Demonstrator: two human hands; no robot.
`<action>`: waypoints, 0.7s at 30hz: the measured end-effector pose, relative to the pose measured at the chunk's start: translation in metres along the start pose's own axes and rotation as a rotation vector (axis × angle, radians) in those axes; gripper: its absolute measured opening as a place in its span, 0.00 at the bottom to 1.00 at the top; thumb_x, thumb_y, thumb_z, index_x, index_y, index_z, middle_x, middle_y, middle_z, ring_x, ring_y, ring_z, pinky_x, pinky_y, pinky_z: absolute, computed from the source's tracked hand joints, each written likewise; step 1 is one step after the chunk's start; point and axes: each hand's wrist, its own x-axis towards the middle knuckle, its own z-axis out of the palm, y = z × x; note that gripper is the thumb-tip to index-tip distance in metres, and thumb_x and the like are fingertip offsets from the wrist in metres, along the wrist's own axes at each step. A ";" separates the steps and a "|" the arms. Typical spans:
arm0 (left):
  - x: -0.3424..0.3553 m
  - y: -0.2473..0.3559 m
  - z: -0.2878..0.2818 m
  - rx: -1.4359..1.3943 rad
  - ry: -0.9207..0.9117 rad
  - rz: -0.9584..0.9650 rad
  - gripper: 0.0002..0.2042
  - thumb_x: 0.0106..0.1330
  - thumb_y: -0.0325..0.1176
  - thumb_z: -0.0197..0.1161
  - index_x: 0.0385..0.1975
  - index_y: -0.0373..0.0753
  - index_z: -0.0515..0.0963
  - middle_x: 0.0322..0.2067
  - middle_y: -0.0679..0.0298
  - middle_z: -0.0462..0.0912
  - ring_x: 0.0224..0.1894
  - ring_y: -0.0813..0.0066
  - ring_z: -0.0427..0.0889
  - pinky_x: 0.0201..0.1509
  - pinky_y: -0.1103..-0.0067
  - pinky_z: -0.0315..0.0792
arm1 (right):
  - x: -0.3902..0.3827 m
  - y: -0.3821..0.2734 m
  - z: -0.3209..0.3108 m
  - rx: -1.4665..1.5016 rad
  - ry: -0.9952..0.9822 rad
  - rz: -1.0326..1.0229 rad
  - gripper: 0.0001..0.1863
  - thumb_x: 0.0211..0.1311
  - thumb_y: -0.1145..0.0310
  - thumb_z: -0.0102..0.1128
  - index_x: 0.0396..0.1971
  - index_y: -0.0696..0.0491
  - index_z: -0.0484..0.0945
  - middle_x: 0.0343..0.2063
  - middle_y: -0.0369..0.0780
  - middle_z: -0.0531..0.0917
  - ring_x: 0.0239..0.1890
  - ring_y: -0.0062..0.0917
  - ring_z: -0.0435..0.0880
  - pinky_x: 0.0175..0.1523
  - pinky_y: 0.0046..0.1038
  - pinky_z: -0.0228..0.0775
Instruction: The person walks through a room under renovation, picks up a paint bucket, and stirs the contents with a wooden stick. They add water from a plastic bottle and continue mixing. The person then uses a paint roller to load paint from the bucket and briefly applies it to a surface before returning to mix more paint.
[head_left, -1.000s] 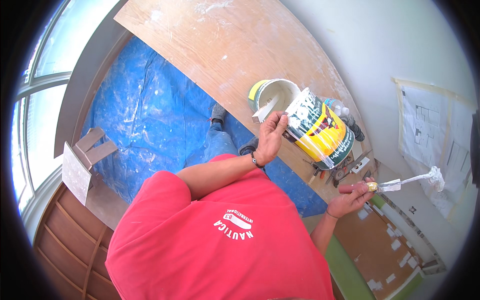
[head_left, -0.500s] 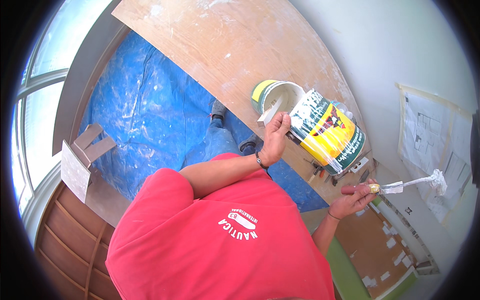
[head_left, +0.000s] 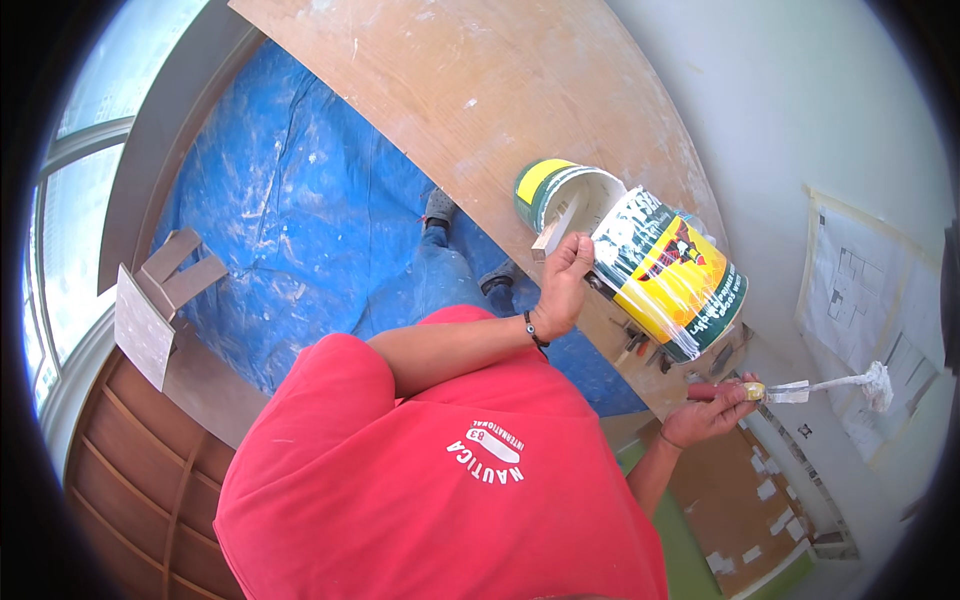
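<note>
The left hand [head_left: 561, 290] is gripping a tilted paint bucket [head_left: 682, 282], inside hidden, over the table [head_left: 470, 110]; a pale stick [head_left: 561, 225] is leaning in a second bucket [head_left: 545, 183]. The right hand [head_left: 706, 415] is clutching a tool [head_left: 791, 391].

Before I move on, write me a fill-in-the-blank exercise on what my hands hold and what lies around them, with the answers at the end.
1. The left hand holds a bucket streaked with ____ drips.
2. The right hand holds a tool whose handle is ____.
3. The tarpaulin beside the wooden board is ____.
4. The drawing sheet is on the wall to the person's ____.

Missing words: white; red; blue; right.
</note>
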 end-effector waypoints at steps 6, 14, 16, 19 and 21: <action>-0.005 0.002 0.002 -0.062 -0.019 -0.021 0.16 0.86 0.43 0.50 0.47 0.37 0.79 0.35 0.75 0.77 0.37 0.87 0.70 0.44 0.85 0.64 | 0.001 0.004 0.006 -0.045 0.035 -0.009 0.22 0.88 0.58 0.38 0.62 0.62 0.68 0.13 0.30 0.62 0.22 0.13 0.62 0.59 0.25 0.68; -0.010 0.005 0.002 -0.079 0.015 -0.052 0.15 0.86 0.43 0.50 0.47 0.37 0.79 0.34 0.75 0.77 0.35 0.88 0.68 0.42 0.85 0.62 | 0.006 0.008 -0.001 -0.009 0.004 0.086 0.22 0.88 0.59 0.39 0.62 0.63 0.69 0.36 0.37 0.72 0.35 0.18 0.69 0.53 0.24 0.69; -0.010 0.002 0.002 -0.089 0.006 -0.045 0.15 0.86 0.43 0.50 0.47 0.37 0.78 0.34 0.75 0.77 0.35 0.88 0.68 0.42 0.85 0.63 | 0.008 0.011 -0.004 -0.021 -0.003 0.043 0.22 0.89 0.58 0.40 0.62 0.63 0.69 0.44 0.39 0.72 0.40 0.20 0.71 0.53 0.25 0.69; -0.009 -0.002 0.001 -0.127 -0.023 -0.038 0.15 0.86 0.43 0.50 0.47 0.37 0.78 0.34 0.74 0.77 0.36 0.87 0.70 0.44 0.85 0.64 | 0.011 0.018 -0.005 -0.035 -0.004 0.009 0.22 0.89 0.58 0.40 0.62 0.63 0.70 0.50 0.41 0.72 0.47 0.23 0.71 0.53 0.27 0.69; -0.007 -0.002 0.001 -0.146 -0.030 -0.036 0.16 0.86 0.42 0.50 0.47 0.37 0.78 0.35 0.74 0.77 0.37 0.87 0.70 0.45 0.85 0.65 | 0.011 0.017 -0.003 -0.040 -0.013 -0.003 0.22 0.89 0.58 0.40 0.62 0.63 0.70 0.52 0.41 0.72 0.50 0.23 0.71 0.54 0.27 0.69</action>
